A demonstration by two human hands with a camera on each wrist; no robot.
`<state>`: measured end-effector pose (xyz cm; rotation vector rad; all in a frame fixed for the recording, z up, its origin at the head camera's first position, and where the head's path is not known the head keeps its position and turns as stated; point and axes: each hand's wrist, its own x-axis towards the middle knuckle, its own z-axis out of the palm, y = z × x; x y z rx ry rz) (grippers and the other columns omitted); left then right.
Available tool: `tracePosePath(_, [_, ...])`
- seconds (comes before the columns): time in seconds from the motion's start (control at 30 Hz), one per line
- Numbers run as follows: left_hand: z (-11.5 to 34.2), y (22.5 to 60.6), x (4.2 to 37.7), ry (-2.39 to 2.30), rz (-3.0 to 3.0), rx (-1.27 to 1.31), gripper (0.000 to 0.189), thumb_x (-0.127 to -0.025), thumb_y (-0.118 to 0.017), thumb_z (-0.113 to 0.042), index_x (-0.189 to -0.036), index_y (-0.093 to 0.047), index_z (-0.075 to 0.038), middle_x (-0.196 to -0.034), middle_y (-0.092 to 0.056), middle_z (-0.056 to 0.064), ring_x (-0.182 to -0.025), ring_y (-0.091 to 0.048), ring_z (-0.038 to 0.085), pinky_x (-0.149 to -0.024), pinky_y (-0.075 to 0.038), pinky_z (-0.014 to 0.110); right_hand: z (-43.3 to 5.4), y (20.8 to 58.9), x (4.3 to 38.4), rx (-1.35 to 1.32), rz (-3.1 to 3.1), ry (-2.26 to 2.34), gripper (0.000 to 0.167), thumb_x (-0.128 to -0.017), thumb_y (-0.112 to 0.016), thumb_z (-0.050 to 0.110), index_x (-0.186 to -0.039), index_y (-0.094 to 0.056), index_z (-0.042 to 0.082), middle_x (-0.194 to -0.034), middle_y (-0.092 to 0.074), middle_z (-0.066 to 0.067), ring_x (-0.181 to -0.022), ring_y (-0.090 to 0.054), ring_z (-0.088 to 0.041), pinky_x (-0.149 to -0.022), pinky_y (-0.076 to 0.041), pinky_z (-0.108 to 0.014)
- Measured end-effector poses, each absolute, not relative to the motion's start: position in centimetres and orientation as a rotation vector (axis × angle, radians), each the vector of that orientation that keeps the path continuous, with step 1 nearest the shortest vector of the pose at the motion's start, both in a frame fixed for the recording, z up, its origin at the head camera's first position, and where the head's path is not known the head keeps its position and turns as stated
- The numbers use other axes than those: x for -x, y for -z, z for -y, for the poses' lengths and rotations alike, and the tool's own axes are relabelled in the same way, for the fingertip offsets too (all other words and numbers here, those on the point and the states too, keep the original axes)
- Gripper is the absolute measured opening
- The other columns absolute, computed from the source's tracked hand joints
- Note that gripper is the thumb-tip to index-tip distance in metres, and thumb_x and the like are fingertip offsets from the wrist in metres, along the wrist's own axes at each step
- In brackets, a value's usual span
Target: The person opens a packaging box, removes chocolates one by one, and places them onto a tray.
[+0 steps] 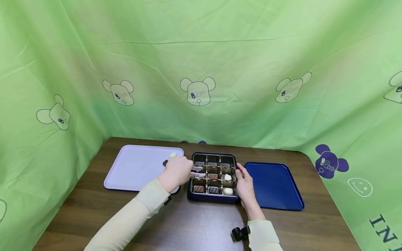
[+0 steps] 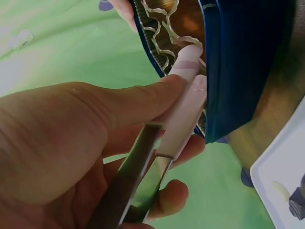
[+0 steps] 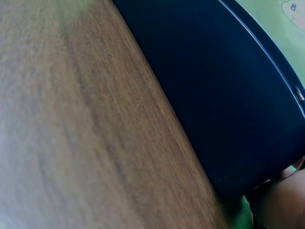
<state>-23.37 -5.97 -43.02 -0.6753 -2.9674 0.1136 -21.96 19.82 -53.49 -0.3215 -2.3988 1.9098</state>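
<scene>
A: In the lower middle of the head view, your left hand point(image 1: 177, 172) is grasping the tongs point(image 2: 172, 138). Their pale tips point(image 2: 187, 63) are at the left compartment of the middle row in the dark blue box point(image 1: 214, 199).

B: Do your tips carry a piece? From these views I cannot tell.

A: Your right hand point(image 1: 245, 184) rests against the right side of the box; whether its fingers are curled around the wall, I also cannot tell.

B: It seems to steady the box. If you release it and the tips push on the wall, the box could slide on the desk point(image 1: 201, 223).

A: The thin liner point(image 1: 213, 159) is, I think, another risk. If you tilt the tongs too much, a tip could catch its ridge, and the white chocolate point(image 1: 228, 191) at bottom right could be shaken from its place.

B: Also, near your left hand, a white piece point(image 1: 173, 155) and a dark piece point(image 1: 165, 162) lie at the right end of the lilac tray point(image 1: 138, 167). If you pull back too low, your knuckles could push them.
</scene>
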Motion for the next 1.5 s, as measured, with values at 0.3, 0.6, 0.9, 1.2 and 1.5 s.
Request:
tracePosePath(0.3, [5.0,43.0,23.7,-0.202,2.949,0.702,0.012,-0.084,-0.078,-0.023,-0.076,-0.073,-0.015,-0.076,-0.072,0.004,-0.065,-0.068,0.021,-0.047,-0.053,0.043,-19.7,53.6,21.9,0.316,2.405,-1.891,0.048,-0.111,-0.039,0.022,-0.157,-0.035,0.008,-0.160,-0.032,-0.022,-0.147,-0.028,-0.039,-0.118,-0.023,-0.054])
tracePosePath(0.6, [4.4,42.9,24.2,-0.326,2.907,0.779,0.014,-0.085,-0.071,-0.011,-0.073,-0.072,-0.019,-0.077,-0.072,0.001,-0.064,-0.069,0.021,-0.047,-0.052,0.040,-19.7,53.3,21.9,0.324,2.411,-1.896,0.048,-0.111,-0.038,0.021,-0.157,-0.034,0.008,-0.161,-0.031,-0.021,-0.148,-0.027,-0.038,-0.119,-0.023,-0.053])
tracePosePath(0.9, [3.9,43.1,24.0,-0.376,2.861,0.803,0.013,-0.085,-0.073,-0.013,-0.075,-0.074,-0.021,-0.077,-0.071,-0.002,-0.063,-0.066,0.017,-0.046,-0.051,0.036,-19.7,53.6,22.0,0.318,2.394,-1.906,0.047,-0.111,-0.039,0.021,-0.156,-0.035,0.007,-0.159,-0.033,-0.022,-0.147,-0.030,-0.037,-0.119,-0.023,-0.052])
tracePosePath(1.2, [3.5,43.7,24.2,-0.381,2.783,0.813,0.010,-0.083,-0.077,-0.017,-0.076,-0.075,-0.023,-0.076,-0.071,-0.003,-0.064,-0.066,0.016,-0.048,-0.050,0.034,-19.7,53.5,22.1,0.314,2.395,-1.903,0.048,-0.111,-0.038,0.021,-0.157,-0.035,0.008,-0.160,-0.033,-0.021,-0.148,-0.028,-0.037,-0.119,-0.023,-0.052])
tracePosePath(1.5, [3.2,43.7,24.6,-0.383,2.834,0.791,0.011,-0.084,-0.075,-0.015,-0.077,-0.075,-0.024,-0.078,-0.072,-0.004,-0.066,-0.066,0.016,-0.048,-0.050,0.034,-19.8,53.9,22.2,0.313,2.392,-1.913,0.048,-0.111,-0.038,0.021,-0.157,-0.034,0.008,-0.159,-0.034,-0.021,-0.147,-0.030,-0.036,-0.119,-0.024,-0.051])
